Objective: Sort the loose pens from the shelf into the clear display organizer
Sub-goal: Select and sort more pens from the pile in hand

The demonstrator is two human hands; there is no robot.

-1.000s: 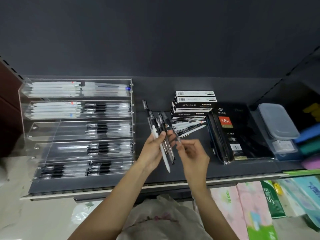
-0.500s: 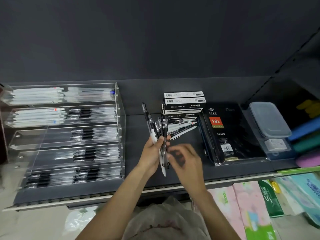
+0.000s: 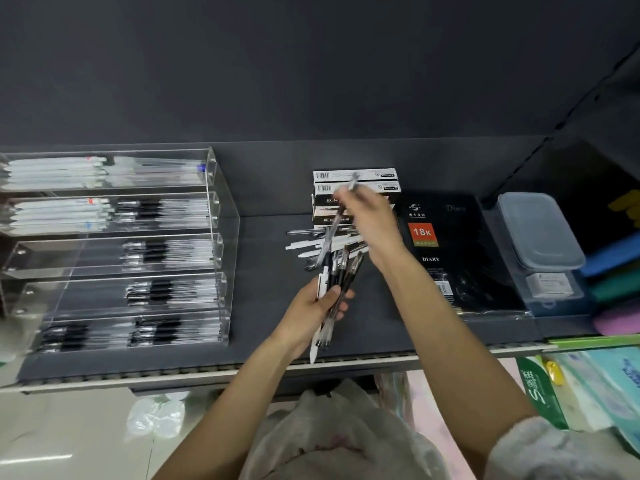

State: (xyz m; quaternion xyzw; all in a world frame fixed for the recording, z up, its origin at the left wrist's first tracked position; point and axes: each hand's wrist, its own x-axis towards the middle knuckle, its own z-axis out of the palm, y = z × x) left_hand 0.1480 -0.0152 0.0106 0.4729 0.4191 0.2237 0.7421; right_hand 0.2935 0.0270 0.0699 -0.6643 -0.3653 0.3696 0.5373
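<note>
My left hand (image 3: 320,306) grips a bundle of several pens (image 3: 337,282), black and white ones, above the dark shelf (image 3: 270,323). My right hand (image 3: 367,216) is stretched out farther back over the loose pens (image 3: 311,244) lying on the shelf, and it holds one pen (image 3: 337,220), blurred by motion. The clear display organizer (image 3: 221,237) stands at the left, its stepped trays filled with rows of pens.
A stack of pen boxes (image 3: 356,178) sits behind the loose pens. To the right lie a black diary pack (image 3: 460,244) and a clear lidded box (image 3: 540,230). Coloured items crowd the far right. Tissue packs (image 3: 540,389) hang below the shelf edge.
My right hand left the bundle and reached back over the loose pile, where it now holds a single pen. The left hand has tilted its bundle. The view shifted right.
</note>
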